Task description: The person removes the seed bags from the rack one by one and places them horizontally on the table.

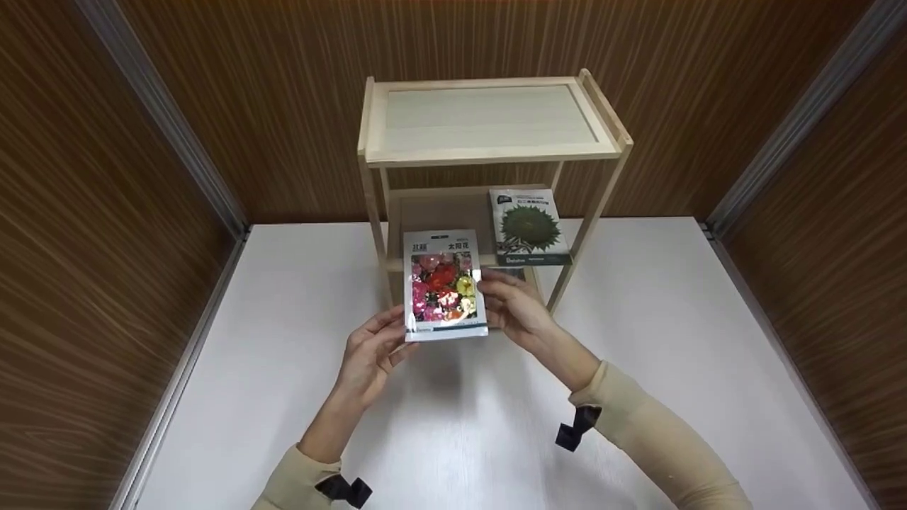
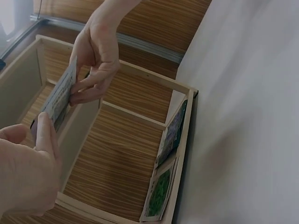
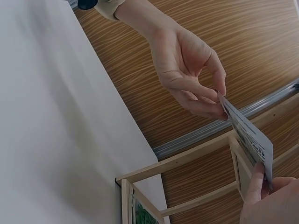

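A seed packet (image 1: 445, 283) with pink, red and yellow flowers on its front is held up before the shelf unit, its face to the head camera. My left hand (image 1: 372, 354) pinches its lower left edge, thumb and fingers on either side. On the opposite edge, my right hand (image 1: 521, 312) grips it with curled fingers. From the left wrist view the packet (image 2: 60, 98) shows nearly edge-on between both hands. Behind it, on the middle shelf, a second packet (image 1: 530, 223) with a green sunflower head lies at the right end.
The light wooden shelf unit (image 1: 489, 157) stands on the white table (image 1: 297, 283) against a wood-grain wall (image 1: 283, 106). Its lowest shelf bears a green-pictured packet (image 2: 160, 193) and a purple-pictured packet (image 2: 173, 133). Wood-grain panels also close off both sides.
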Demonstrator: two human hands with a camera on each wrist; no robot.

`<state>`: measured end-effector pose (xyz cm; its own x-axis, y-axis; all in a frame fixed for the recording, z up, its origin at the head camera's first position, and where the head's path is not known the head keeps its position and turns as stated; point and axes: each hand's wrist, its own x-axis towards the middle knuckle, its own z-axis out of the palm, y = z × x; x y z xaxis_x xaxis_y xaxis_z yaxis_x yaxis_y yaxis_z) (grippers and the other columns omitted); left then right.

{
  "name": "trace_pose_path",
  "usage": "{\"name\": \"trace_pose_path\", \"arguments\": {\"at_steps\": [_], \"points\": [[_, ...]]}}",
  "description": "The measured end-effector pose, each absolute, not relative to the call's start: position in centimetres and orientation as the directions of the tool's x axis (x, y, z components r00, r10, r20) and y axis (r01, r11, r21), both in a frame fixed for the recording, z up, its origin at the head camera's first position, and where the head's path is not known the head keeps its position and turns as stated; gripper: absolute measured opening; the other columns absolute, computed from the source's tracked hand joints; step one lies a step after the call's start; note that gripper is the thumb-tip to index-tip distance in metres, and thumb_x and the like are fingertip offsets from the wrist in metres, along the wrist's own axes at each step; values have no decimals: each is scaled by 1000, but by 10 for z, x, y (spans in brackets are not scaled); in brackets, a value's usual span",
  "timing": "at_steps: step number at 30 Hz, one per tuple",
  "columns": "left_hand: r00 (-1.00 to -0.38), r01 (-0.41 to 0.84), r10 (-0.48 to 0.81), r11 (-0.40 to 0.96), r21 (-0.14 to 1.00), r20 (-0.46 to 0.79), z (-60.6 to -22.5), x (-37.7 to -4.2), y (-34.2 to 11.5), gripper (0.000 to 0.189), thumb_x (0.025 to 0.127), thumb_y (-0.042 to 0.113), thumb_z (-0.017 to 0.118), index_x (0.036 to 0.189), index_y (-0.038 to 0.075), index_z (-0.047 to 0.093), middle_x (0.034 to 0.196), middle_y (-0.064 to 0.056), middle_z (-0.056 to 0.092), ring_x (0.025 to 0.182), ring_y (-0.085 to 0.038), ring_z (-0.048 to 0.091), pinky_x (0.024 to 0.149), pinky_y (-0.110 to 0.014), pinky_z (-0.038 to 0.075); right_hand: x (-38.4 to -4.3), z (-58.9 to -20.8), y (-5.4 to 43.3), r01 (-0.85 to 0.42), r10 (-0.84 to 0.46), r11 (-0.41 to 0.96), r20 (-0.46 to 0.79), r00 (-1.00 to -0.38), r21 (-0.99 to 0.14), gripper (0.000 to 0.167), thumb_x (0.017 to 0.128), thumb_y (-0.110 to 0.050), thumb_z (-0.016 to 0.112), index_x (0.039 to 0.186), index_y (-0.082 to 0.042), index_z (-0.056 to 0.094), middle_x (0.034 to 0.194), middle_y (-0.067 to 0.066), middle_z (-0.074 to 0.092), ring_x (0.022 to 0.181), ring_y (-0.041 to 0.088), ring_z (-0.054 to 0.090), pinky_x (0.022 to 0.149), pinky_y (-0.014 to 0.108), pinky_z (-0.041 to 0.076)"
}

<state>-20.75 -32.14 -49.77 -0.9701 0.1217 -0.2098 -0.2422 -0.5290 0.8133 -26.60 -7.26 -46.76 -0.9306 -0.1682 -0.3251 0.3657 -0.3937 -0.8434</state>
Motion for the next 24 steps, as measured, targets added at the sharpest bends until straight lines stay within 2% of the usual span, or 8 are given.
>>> {"name": "trace_pose_path", "arguments": {"at_steps": [7,16,24], "points": [[-975,-224,119,-483,847,-190,-497,-219,-323,36,102,0,58,138,-3,59,116,-5,75,95,-15,75,77,-24,68,-263,-469,-71,359,-185,-388,-310,-933,-849,49,103,-1,54,151,4,44,98,3,75,85,12,74,70,24,67],[-974,-219,146,-445,868,-171,-496,-230,-322,40,100,-3,60,140,-2,56,109,-2,74,81,-14,73,63,-25,66,-258,-472,-69,369,-177,-359,-326,-929,-857,47,103,-1,56,148,2,47,103,3,72,85,12,73,71,24,67],[-969,-230,173,-395,890,-174,-496,-232,-326,44,97,-5,62,140,-3,56,107,-1,72,81,-14,72,60,-25,64,-254,-476,-67,373,-183,-335,-328,-927,-865,47,102,-1,57,147,2,48,100,3,73,83,11,72,70,23,66]]}}
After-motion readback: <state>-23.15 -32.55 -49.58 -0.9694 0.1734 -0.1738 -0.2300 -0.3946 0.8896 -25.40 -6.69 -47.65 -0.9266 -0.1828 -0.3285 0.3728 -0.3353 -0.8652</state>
